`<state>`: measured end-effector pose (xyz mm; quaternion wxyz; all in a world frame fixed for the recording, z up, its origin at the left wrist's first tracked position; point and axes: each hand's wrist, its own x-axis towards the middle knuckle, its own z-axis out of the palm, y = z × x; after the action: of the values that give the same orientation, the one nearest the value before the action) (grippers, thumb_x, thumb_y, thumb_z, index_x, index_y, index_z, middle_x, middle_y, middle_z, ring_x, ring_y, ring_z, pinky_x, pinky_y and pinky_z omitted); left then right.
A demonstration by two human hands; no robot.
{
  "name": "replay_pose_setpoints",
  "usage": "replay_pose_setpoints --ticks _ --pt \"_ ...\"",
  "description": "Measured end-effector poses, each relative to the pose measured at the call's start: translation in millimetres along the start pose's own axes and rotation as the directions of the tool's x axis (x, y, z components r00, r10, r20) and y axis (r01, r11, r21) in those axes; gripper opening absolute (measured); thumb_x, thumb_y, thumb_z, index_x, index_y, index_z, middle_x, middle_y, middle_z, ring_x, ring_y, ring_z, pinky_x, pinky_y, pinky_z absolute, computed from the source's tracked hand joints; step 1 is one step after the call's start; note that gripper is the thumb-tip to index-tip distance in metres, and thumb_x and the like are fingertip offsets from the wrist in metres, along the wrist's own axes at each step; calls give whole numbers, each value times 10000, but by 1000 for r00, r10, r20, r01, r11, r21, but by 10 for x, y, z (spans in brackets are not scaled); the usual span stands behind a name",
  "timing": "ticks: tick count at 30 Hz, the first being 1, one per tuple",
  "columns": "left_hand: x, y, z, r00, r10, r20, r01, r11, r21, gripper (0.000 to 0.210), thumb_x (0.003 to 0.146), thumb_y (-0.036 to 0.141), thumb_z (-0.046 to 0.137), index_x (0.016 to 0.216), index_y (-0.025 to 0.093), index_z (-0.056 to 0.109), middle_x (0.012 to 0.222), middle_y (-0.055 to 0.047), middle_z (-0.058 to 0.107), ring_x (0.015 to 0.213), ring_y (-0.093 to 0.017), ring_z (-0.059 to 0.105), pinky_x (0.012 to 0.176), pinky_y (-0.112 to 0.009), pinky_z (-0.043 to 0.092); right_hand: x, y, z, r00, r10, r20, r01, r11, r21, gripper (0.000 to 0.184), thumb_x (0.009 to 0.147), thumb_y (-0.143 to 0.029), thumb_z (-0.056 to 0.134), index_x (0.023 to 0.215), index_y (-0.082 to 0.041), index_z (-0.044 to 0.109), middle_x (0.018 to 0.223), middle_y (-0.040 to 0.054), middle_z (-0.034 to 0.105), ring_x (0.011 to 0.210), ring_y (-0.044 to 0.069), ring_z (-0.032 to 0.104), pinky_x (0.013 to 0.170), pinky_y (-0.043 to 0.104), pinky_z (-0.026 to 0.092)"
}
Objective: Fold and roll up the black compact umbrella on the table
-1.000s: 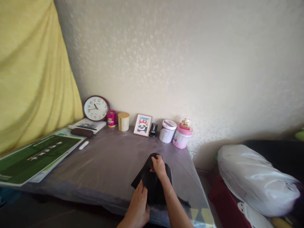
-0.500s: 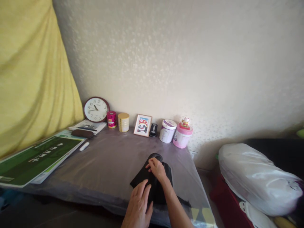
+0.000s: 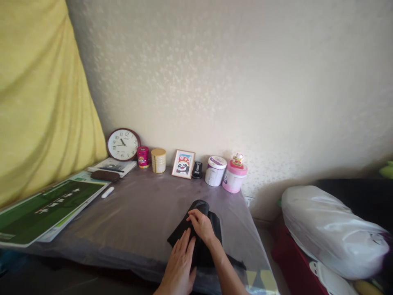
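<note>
A folded black piece of fabric or thin sheeting (image 3: 201,205) lies near the front right of the table, with a narrow dark strip reaching out to its right. My left hand (image 3: 181,254) rests on its near left part, fingers stretched out flat and close together. Just beyond, my right hand (image 3: 201,225) is on the middle of the black fabric, its fingers bent and drawn together against it. What lies under the right fingertips is hidden. The two hands nearly touch, and my right forearm covers part of the fabric's near side.
Along the wall on the covered table (image 3: 138,213) stand a clock (image 3: 123,145), a pink tin (image 3: 143,157), a yellow-lidded can (image 3: 159,161), a panda picture (image 3: 183,164) and two tubs (image 3: 215,172). A green board (image 3: 46,209) lies left. A white bag (image 3: 331,229) sits right.
My left hand has moved slightly forward and flattened onto the black fabric, closer to the right hand. My right hand has shifted slightly nearer, still on the fabric.
</note>
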<state>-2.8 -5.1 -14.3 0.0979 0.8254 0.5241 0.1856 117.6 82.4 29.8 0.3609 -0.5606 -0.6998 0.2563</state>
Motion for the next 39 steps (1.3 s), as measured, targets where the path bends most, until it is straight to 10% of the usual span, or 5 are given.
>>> replay_pose_setpoints --ticks 9,19,24,31,39 --pt "13 20 52 989 -59 138 65 997 -43 912 531 10 417 1397 96 147 1502 -91 66 1377 -245 77 1119 -413 189 -250 140 -39 899 -438 28 436 885 -162 245 894 -246 436 946 -216 674 1016 50 682 1090 185 535 983 375 377" --pt "53 38 27 970 -112 217 128 990 -59 989 500 13 443 1403 121 57 1498 -70 -39 1380 -255 16 1121 -389 148 481 654 -50 959 -268 -92 212 895 -392 297 906 -253 379 1038 -230 644 1159 57 629 1199 220 469 1013 462 307" --pt "66 9 34 975 -80 206 100 991 -85 987 498 16 433 1406 128 63 1498 -70 -35 1379 -262 20 1117 -405 167 294 526 -139 911 -311 -269 204 910 -360 316 904 -283 382 1101 -179 605 1144 108 626 1139 218 520 974 419 384" --pt "63 20 35 966 -108 237 121 992 -42 981 491 -5 425 1403 116 85 1497 -74 -23 1379 -250 15 1120 -395 158 -95 421 39 904 -427 -28 396 858 -327 285 902 -226 394 1050 -225 637 1128 65 641 1202 210 465 1037 476 301" --pt "83 82 -64 949 -185 256 179 983 48 988 509 -16 443 1395 87 19 1496 -91 -34 1381 -216 20 1114 -314 157 218 629 -139 896 -256 -362 125 930 -346 316 894 -252 361 1025 -163 634 1117 135 627 1070 223 563 923 420 437"
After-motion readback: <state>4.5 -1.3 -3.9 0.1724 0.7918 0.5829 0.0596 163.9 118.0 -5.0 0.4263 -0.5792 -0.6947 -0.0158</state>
